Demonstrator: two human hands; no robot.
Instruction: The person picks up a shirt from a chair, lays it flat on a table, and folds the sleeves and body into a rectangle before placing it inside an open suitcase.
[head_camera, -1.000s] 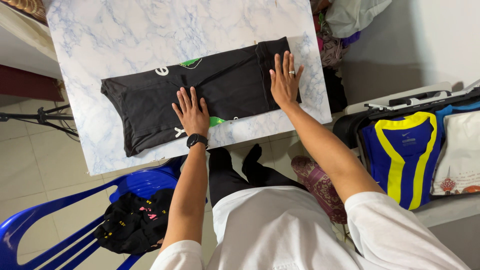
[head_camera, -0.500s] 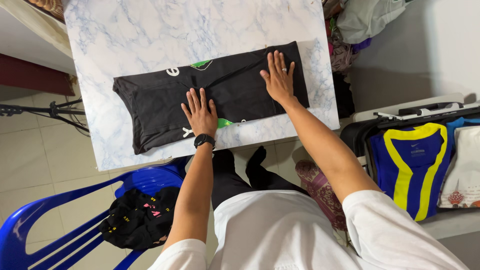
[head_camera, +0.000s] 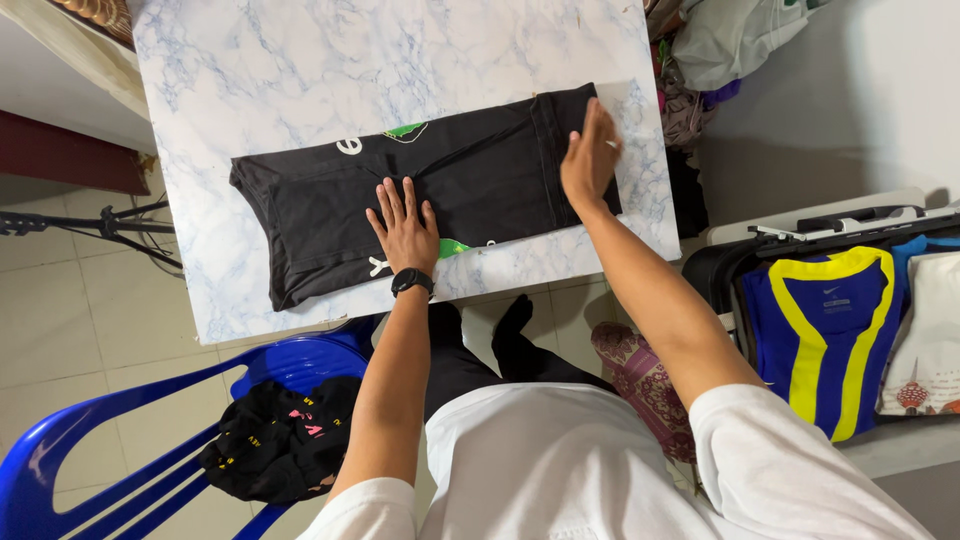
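A folded black shirt (head_camera: 330, 200) with white and green print lies lengthwise on the white marble-patterned table (head_camera: 400, 50). My left hand (head_camera: 405, 225), with a black watch on its wrist, rests flat on the shirt's middle near the front edge, fingers spread. At the shirt's right end my right hand (head_camera: 590, 155), wearing a ring, is at the hem, turned on its edge with the fingers together; whether it pinches the cloth is unclear.
A blue plastic chair (head_camera: 120, 420) at lower left holds a crumpled black garment (head_camera: 275, 440). To the right an open case holds a blue and yellow jersey (head_camera: 815, 320). Piled clothes and a bag (head_camera: 720, 35) sit beyond the table's right corner.
My right hand has slid from flat on the shirt to its right end and tipped onto its edge. My left hand stays flat in place. The view has shifted slightly.
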